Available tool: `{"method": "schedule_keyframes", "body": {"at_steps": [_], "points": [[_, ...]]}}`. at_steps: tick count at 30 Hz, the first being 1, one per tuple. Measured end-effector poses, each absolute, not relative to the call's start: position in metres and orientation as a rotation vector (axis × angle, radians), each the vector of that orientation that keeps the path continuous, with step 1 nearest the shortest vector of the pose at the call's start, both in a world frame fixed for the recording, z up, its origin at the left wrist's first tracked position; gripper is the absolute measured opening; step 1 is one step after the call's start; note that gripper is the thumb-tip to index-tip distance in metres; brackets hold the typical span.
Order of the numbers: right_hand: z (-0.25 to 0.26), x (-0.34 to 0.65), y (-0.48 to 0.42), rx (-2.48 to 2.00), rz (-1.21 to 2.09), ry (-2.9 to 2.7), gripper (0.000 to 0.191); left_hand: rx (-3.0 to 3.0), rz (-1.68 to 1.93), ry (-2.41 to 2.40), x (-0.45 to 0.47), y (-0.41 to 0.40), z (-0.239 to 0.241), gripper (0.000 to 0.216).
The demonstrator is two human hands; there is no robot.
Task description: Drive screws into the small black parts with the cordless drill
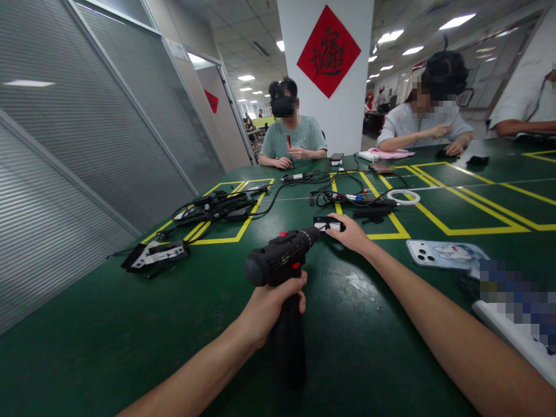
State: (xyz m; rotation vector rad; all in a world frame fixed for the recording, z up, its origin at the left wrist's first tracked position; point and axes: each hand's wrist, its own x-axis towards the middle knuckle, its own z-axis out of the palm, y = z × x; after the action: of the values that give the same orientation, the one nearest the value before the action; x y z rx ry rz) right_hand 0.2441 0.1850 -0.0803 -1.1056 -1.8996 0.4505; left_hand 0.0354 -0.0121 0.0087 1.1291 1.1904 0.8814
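Note:
My left hand (275, 304) is wrapped round the grip of a black cordless drill (282, 255) with red buttons. The drill points away from me and to the right, its chuck end close to a small black and white block-like part (322, 223). That part is held by my right hand (347, 233), fingers closed about its right end, low over the green table. Whether the drill's bit touches the part, I cannot make out.
Tangled black cables and devices (217, 205) lie at left, more cables (356, 200) beyond my right hand. A white ring (403, 197) and a phone (447, 253) sit to the right on the green table (208, 324). People (291, 136) work across it.

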Motion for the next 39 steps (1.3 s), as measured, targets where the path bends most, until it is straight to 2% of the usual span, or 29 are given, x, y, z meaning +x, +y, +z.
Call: {"method": "schedule_keyframes", "body": {"at_steps": [14, 22, 33, 39], "points": [[-0.079, 0.242, 0.183, -1.099, 0.446, -1.889, 0.044, 1.140, 0.893, 1.177, 0.034, -0.012, 0.007, 0.025], [-0.077, 0.240, 0.180, -1.117, 0.439, -1.865, 0.042, 1.141, 0.920, 1.160, 0.036, -0.014, 0.008, 0.033], [-0.076, 0.239, 0.180, -1.104, 0.452, -1.852, 0.038, 1.148, 0.872, 1.195, 0.037, -0.019, 0.015, 0.031], [-0.077, 0.240, 0.181, -1.101, 0.439, -1.868, 0.043, 1.137, 0.867, 1.245, 0.040, -0.024, 0.020, 0.028]]}}
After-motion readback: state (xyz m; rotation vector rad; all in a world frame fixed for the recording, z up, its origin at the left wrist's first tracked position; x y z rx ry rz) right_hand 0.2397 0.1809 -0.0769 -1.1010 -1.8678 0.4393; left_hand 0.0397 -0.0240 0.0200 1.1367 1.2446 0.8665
